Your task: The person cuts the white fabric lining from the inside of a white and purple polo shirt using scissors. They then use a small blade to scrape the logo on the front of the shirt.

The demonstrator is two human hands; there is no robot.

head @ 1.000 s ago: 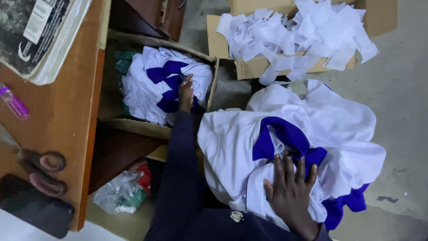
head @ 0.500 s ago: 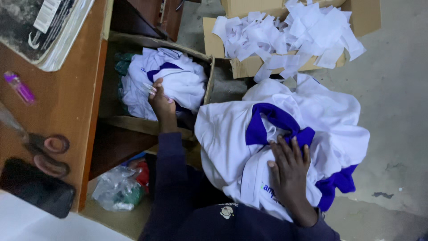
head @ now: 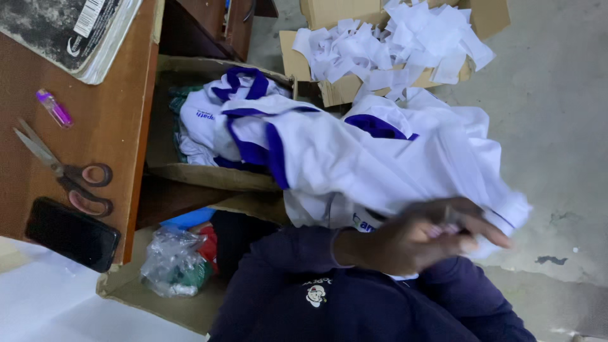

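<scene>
Shirt (head: 354, 158) white with blue trim, draped box-to-lap, long axis left-right. One hand (head: 421, 237), blurred, at its near right edge; grasp unclear. Other hand hidden.

head view: worn on your head, it looks steeply down, close over your lap and the floor.

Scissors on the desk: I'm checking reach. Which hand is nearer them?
Left, as far as shows: the blurred left hand is over the lap, against the white-and-blue shirt, well right of the scissors. The right hand is not in view.
</scene>
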